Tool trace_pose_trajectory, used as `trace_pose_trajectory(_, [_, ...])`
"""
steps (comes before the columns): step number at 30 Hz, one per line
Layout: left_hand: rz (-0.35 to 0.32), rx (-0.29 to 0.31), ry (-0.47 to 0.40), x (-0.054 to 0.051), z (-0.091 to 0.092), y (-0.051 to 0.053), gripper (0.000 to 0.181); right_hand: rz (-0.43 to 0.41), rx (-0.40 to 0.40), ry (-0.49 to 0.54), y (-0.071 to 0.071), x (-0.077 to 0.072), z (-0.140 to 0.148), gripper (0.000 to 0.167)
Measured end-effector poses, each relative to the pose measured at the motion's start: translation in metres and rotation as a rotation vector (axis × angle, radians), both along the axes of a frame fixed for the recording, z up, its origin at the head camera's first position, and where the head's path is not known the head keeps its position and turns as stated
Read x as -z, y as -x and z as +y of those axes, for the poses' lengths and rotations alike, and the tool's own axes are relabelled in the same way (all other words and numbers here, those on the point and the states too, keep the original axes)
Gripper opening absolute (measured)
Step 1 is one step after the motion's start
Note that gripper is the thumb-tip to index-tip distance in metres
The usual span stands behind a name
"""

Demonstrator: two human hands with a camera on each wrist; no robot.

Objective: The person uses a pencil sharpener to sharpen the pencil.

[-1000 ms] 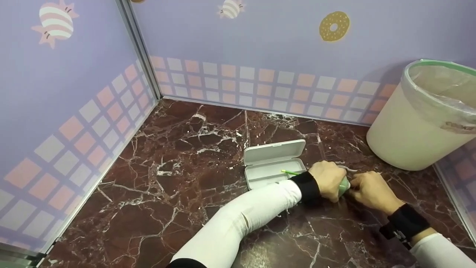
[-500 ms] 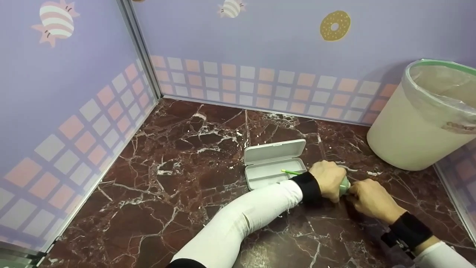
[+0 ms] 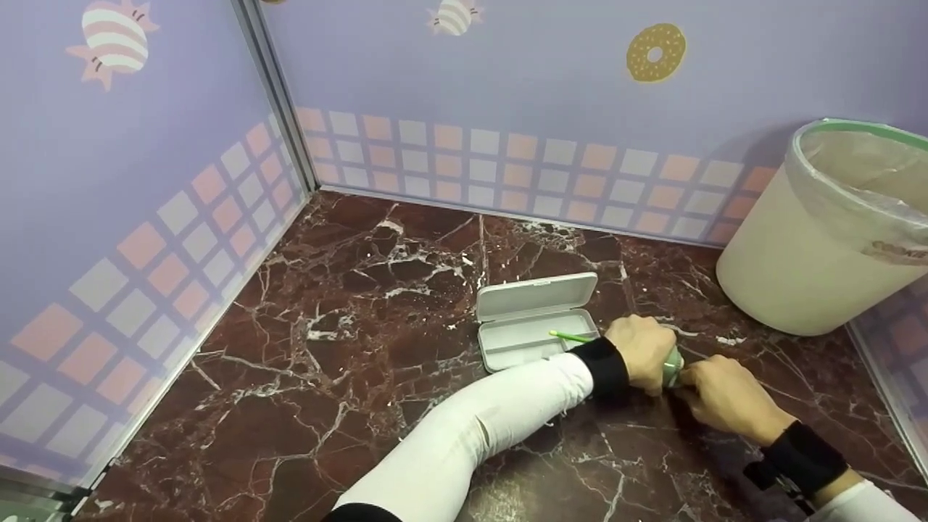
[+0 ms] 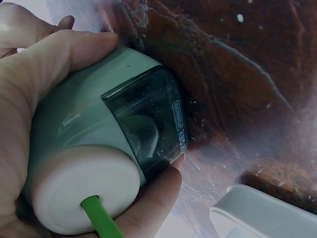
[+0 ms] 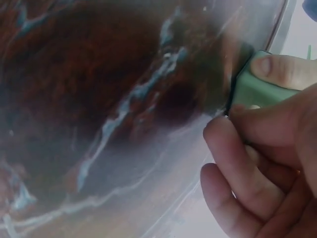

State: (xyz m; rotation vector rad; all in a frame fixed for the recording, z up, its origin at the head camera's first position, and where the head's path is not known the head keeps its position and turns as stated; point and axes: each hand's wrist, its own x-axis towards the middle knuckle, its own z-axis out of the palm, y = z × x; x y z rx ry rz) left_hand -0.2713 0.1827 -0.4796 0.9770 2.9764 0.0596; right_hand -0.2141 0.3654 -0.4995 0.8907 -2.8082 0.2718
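Note:
A green pencil sharpener (image 3: 673, 365) with a dark see-through shavings window (image 4: 153, 121) lies on its side in my left hand (image 3: 641, 351), gripped round its body. A green pencil (image 4: 100, 218) sticks into the hole in its white round face (image 4: 86, 186). In the head view a green pencil end (image 3: 569, 336) shows above the open pencil case (image 3: 507, 355); my wrist hides its middle. My right hand (image 3: 732, 395) is at the sharpener's other end, fingers curled. In the right wrist view, its thumb and forefinger pinch a small crank knob (image 5: 254, 107), mostly hidden.
A cream waste bin (image 3: 812, 254) with a plastic liner stands at the back right. Purple wall panels (image 3: 449, 87) bound the dark red marble-patterned table (image 3: 326, 406) at the back and sides. White crumbs are scattered on the tabletop.
My right hand has moved slightly down and toward me beside the sharpener's end, with its fingers still curled there. The left hand and the sharpener stay almost in place.

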Motion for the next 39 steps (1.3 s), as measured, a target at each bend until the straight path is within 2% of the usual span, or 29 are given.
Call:
trace_pose_trajectory(5, [0.007, -0.005, 0.011, 0.001, 0.001, 0.000, 0.033, 0.003, -0.050, 0.000, -0.004, -0.007, 0.001, 0.046])
trace_pose_trajectory(11, [-0.014, 0.008, 0.027, -0.001, 0.001, 0.002, 0.033, 0.055, -0.080, 0.025, -0.009, -0.020, 0.001, 0.055])
trace_pose_trajectory(17, [-0.031, 0.002, 0.015, -0.002, 0.001, 0.003, 0.035, 0.064, -0.052, -0.006, -0.011, -0.034, 0.001, 0.056])
trace_pose_trajectory(21, [-0.046, 0.008, 0.008, -0.002, 0.002, 0.002, 0.036, 0.065, -0.011, -0.020, -0.014, -0.044, 0.002, 0.045])
trace_pose_trajectory(25, [-0.037, 0.014, 0.003, -0.002, 0.001, 0.003, 0.037, 0.088, 0.025, -0.012, -0.011, -0.053, 0.002, 0.037])
trace_pose_trajectory(31, [-0.023, 0.038, -0.009, -0.003, -0.003, 0.003, 0.036, 0.124, 0.027, 0.001, -0.004, -0.062, 0.001, 0.033])
trace_pose_trajectory(36, [-0.014, 0.048, -0.018, -0.003, -0.005, 0.002, 0.034, 0.098, 0.062, 0.010, -0.001, -0.069, 0.000, 0.029])
trace_pose_trajectory(38, [-0.015, 0.048, -0.018, -0.002, -0.004, 0.003, 0.035, 0.081, 0.068, 0.005, -0.001, -0.071, 0.000, 0.030])
trace_pose_trajectory(39, [-0.012, 0.035, -0.013, 0.010, 0.003, 0.011, 0.037, 0.077, 0.068, 0.004, -0.001, -0.072, 0.000, 0.030])
